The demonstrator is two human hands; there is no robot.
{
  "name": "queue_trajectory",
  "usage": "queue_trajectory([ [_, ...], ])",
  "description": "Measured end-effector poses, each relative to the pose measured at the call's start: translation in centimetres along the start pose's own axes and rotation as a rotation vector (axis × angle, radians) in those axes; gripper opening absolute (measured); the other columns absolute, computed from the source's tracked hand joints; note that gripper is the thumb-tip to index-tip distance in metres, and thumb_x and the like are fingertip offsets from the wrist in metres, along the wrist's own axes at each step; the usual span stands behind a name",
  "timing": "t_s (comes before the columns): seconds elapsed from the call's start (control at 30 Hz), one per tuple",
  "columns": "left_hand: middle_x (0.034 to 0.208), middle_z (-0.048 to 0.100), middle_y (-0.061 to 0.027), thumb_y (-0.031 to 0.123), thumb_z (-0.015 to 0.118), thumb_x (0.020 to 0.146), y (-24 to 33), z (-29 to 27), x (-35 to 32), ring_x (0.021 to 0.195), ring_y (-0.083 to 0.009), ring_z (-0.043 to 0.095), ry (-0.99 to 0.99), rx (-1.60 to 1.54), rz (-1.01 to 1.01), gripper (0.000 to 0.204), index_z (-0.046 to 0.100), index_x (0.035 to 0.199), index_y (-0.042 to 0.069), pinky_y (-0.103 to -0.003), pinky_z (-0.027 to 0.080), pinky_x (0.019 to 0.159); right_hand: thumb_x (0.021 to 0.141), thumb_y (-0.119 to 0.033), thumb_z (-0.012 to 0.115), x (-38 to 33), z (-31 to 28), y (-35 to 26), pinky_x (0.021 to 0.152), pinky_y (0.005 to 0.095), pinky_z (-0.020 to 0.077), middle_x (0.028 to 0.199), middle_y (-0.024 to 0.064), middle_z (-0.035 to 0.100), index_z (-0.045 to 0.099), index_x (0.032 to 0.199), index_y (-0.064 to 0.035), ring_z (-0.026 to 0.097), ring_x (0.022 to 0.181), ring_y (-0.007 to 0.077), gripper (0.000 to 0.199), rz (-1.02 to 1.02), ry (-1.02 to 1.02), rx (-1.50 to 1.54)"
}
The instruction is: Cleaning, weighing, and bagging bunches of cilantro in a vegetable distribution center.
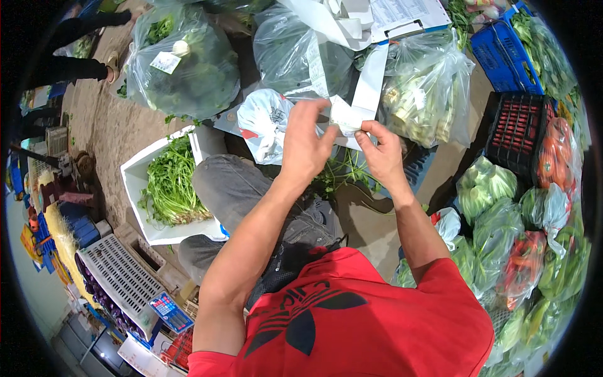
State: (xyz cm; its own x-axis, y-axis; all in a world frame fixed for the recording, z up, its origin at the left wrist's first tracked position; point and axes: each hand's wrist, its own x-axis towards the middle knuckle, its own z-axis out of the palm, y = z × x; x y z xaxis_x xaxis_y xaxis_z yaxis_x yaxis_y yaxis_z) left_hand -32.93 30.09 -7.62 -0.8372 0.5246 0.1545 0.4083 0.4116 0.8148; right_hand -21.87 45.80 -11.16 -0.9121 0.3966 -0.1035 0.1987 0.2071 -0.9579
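Observation:
My right hand (382,152) pinches the edge of a small white paper label (344,117) between thumb and fingers. A long white paper strip (372,78) runs up behind it. My left hand (303,143) is raised at the label's left side, slightly blurred, its thumb and fingers apart. Just left of that hand sits a knotted white plastic bag (256,119); its contents are hidden. Farther off stand a clear bag of dark greens (301,60) and, to the right, a clear bag of pale-stemmed vegetables (427,103).
A white foam box (133,179) of leafy greens stands by my left leg. At far left is another filled clear bag (188,75). A clipboard (408,16) lies at the top. On the right are a blue crate (499,50), a black crate (518,129) and several bagged vegetables (499,226).

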Motion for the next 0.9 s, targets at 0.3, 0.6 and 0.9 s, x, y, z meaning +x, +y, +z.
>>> queue_trajectory([
  [0.3,0.095,0.064,-0.0017,0.013,0.072,0.080,0.0,-0.3,0.0,0.096,-0.0227,0.058,-0.138,0.372,0.464,0.025,0.069,0.105,0.008,-0.037,0.045,0.078,0.082,0.004,0.067,0.6,0.6,-1.8,0.084,0.0418,0.0496,0.090,0.0165,0.067,0.066,0.095,0.0020,0.064,0.091,0.0348,0.013,-0.400,0.037,-0.270],
  [0.6,0.087,0.066,-0.0049,0.009,0.070,0.083,-0.9,-1.3,0.6,0.089,-0.0279,0.060,-0.101,0.222,0.327,0.014,0.071,0.096,0.005,-0.039,0.047,0.075,0.084,-0.001,0.069,0.8,1.6,-2.3,0.085,0.0421,0.0498,0.089,0.0149,0.068,0.070,0.106,0.0020,0.064,0.089,0.0348,0.022,-0.342,0.050,-0.337],
  [0.9,0.087,0.074,-0.0081,0.011,0.068,0.092,-6.6,-7.6,5.0,0.079,-0.0179,0.069,0.477,-0.138,-0.157,0.014,0.075,0.098,0.001,-0.031,0.053,0.075,0.096,-0.003,0.064,0.9,-0.3,0.8,0.084,0.0262,0.0499,0.106,0.0071,0.073,0.064,0.122,0.0021,0.063,0.093,0.0087,0.026,0.141,0.029,0.010],
])
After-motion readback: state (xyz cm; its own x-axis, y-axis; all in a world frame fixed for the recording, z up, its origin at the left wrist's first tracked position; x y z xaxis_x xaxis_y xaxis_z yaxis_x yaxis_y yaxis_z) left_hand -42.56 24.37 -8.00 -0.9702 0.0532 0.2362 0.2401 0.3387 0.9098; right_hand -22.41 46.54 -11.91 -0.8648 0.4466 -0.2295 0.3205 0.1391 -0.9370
